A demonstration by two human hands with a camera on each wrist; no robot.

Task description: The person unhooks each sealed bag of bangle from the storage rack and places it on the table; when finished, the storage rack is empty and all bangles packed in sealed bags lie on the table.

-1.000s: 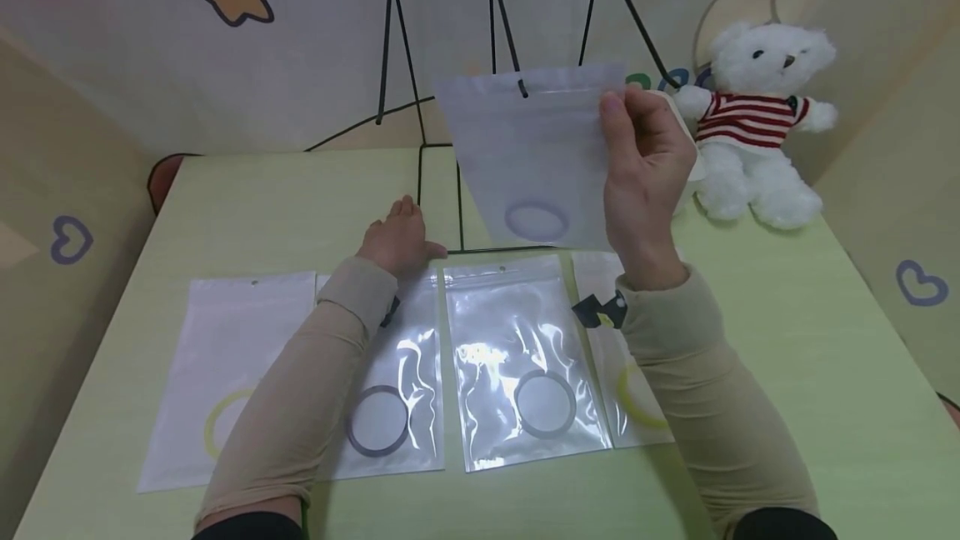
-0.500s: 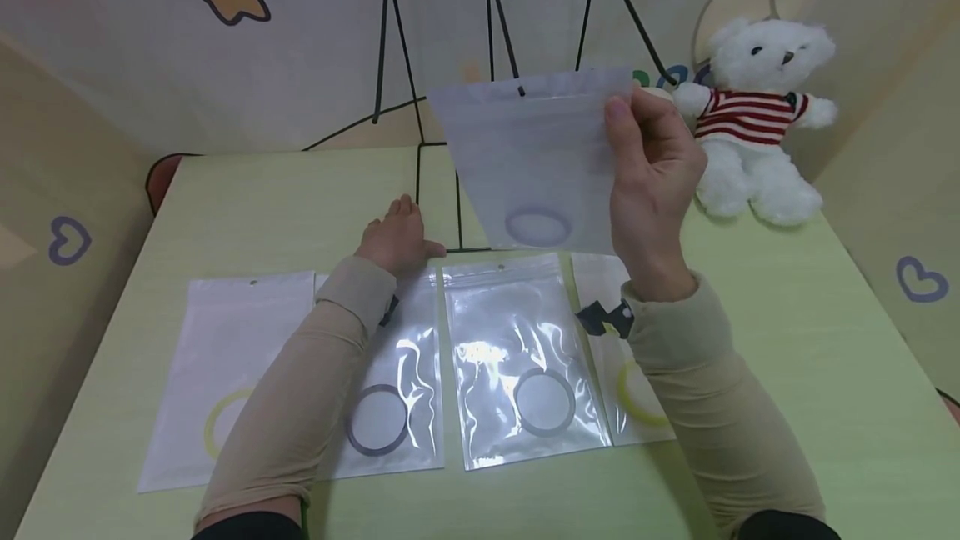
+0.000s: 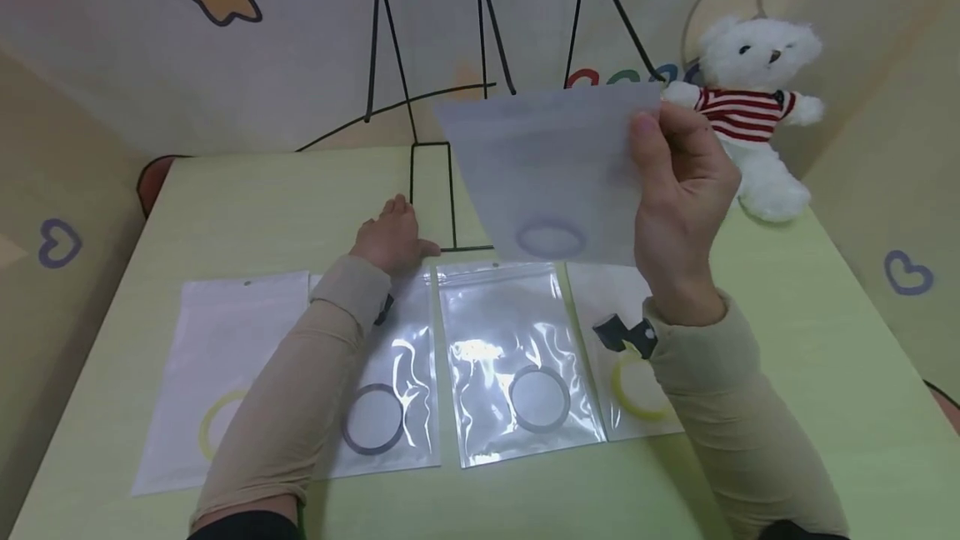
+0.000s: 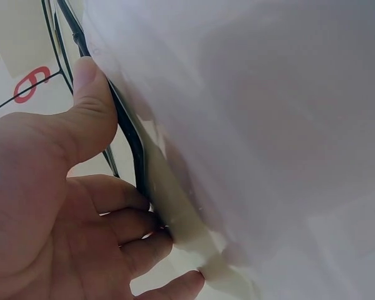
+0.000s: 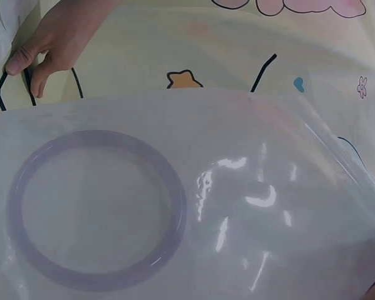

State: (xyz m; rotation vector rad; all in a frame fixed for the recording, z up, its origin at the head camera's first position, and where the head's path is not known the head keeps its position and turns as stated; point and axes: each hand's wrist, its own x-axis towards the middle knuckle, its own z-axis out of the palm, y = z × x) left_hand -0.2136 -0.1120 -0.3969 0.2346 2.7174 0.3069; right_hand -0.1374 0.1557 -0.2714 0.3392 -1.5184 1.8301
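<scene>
In the head view my right hand (image 3: 686, 198) pinches the upper right edge of a white zip bag (image 3: 547, 165), thumb on the near face. A lilac ring (image 5: 97, 209) shows through the bag in the right wrist view. The bag's top edge lies just below the tip of the middle hook of a black wire rack (image 3: 452, 198). My left hand (image 3: 390, 236) rests at the rack's front left base corner, fingers pointing forward along the side wire. In the left wrist view its thumb (image 4: 94, 100) lies against the black wire, with the fingertips beside it.
Four zip bags would be several: a row of them lies in front of the rack, including a shiny bag (image 3: 517, 323) with a grey ring and a white bag (image 3: 232, 332) with a yellow ring. A white teddy bear (image 3: 753, 115) sits back right.
My right hand has moved right and slightly down with the bag. The hook tip that poked through the bag's hole is now outside it. The left hand stays at the rack's base.
</scene>
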